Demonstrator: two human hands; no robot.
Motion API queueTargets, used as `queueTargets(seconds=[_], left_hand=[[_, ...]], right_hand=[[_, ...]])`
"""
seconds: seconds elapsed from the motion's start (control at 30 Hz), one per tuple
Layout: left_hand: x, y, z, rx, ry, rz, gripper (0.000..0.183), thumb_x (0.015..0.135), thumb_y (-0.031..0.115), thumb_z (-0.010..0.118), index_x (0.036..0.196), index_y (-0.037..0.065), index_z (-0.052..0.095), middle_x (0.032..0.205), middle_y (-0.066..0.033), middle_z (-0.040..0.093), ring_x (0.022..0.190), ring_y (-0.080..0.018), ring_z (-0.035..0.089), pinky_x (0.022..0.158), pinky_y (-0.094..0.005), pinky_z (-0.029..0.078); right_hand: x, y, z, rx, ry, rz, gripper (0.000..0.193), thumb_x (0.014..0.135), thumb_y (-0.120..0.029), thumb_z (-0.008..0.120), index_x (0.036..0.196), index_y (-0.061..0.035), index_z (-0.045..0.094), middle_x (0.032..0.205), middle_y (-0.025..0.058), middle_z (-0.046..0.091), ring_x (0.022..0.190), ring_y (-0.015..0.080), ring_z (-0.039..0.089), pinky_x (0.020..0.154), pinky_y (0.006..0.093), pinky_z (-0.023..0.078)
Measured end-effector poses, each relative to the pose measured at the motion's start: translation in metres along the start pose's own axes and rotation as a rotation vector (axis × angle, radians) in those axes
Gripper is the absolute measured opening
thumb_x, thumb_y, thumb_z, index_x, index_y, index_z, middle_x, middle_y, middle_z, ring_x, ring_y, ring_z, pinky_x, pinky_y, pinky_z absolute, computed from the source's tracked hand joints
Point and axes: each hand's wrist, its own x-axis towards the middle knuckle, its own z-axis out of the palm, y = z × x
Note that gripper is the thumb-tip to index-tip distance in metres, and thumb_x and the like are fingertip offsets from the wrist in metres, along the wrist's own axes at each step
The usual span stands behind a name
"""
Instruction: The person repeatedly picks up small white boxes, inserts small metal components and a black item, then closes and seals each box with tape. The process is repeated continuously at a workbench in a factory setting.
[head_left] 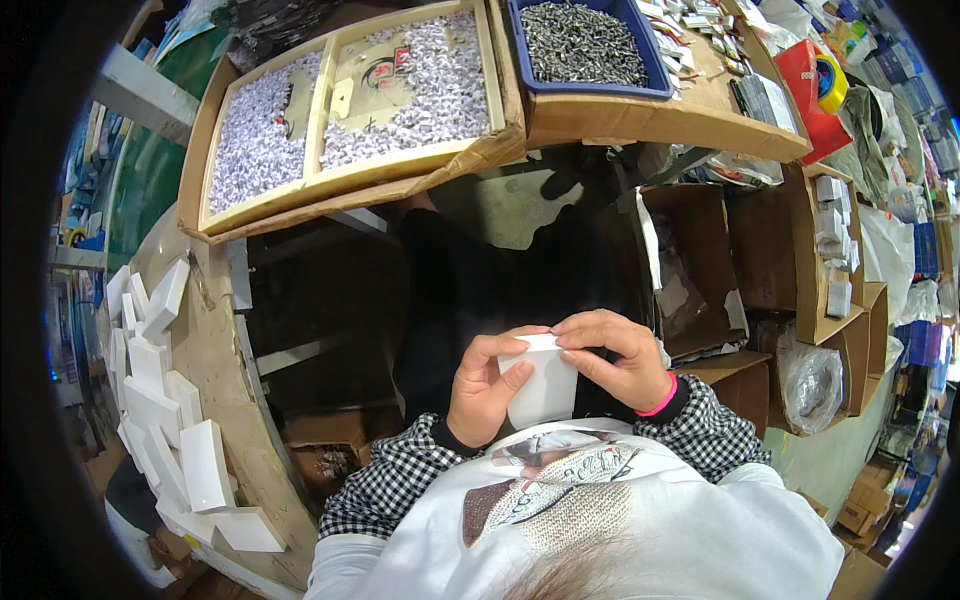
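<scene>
You hold a white box (543, 392) close in front of your chest, both hands grasping it. Your left hand (480, 392) grips its left side, thumb laid on the face towards you; your right hand (622, 366) pinches the far right corner (a pink band (658, 398) circles that wrist). To your left, more white boxes (206, 466) lie in a loose heap on the curved tabletop (222, 370), some leaning on others. Ahead of you, a divided wooden tray (322, 105) holds small white bits (262, 135) in both compartments. Just right of it, a blue bin (600, 90) is filled with small metal parts (585, 45). Further right sits a red dispenser (797, 95) with a yellow roll (829, 84), above open cartons (770, 240).
</scene>
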Motion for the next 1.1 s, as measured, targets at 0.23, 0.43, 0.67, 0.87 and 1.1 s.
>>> queueTargets(seconds=[0.23,0.43,0.67,0.87,1.1], left_hand=[[0.012,0.011,0.004,0.118,0.038,0.061,0.023,0.092,0.002,0.054,0.113,0.010,0.048,0.126,-0.0181,0.052,0.111,-0.0218,0.054,0.092,-0.0339,0.048],[0.014,0.016,0.004,0.137,0.033,0.020,0.023,0.094,0.006,0.053,0.116,0.007,0.046,0.124,-0.0173,0.053,0.108,-0.0199,0.055,0.091,-0.0322,0.046],[0.008,0.012,0.007,0.433,0.074,0.092,0.025,0.094,0.009,0.051,0.118,0.002,0.044,0.110,-0.0137,0.057,0.093,-0.0153,0.056,0.082,-0.0296,0.047],[0.011,0.011,0.006,0.498,0.220,0.072,0.021,0.093,0.007,0.053,0.114,0.004,0.048,0.100,-0.0088,0.058,0.087,-0.0126,0.055,0.079,-0.0270,0.046],[0.013,0.011,0.003,0.412,0.330,0.015,0.022,0.095,0.019,0.053,0.113,0.007,0.047,0.099,-0.0084,0.056,0.087,-0.0141,0.056,0.079,-0.0280,0.048]], right_hand=[[0.001,-0.003,0.002,0.212,0.014,0.190,0.028,0.087,0.001,0.060,0.115,0.0002,0.059,0.127,0.0141,0.053,0.109,0.0163,0.056,0.089,0.0272,0.049],[0.002,-0.003,0.007,0.261,0.102,0.191,0.026,0.083,-0.003,0.067,0.109,0.0006,0.063,0.110,0.0123,0.063,0.096,0.0175,0.062,0.081,0.0278,0.052],[0.007,0.003,-0.001,0.187,0.064,0.079,0.021,0.082,-0.006,0.067,0.102,-0.0009,0.067,0.104,0.0123,0.066,0.098,0.0214,0.062,0.086,0.0302,0.049],[0.024,-0.012,-0.061,-0.031,0.225,0.011,0.018,0.081,-0.013,0.071,0.097,-0.0054,0.069,0.099,0.0099,0.067,0.094,0.0201,0.064,0.084,0.0312,0.050],[0.061,-0.016,-0.279,-0.660,1.330,-0.073,0.032,0.087,-0.025,0.063,0.106,0.0002,0.064,0.092,0.0073,0.064,0.077,0.0149,0.059,0.075,0.0283,0.048]])
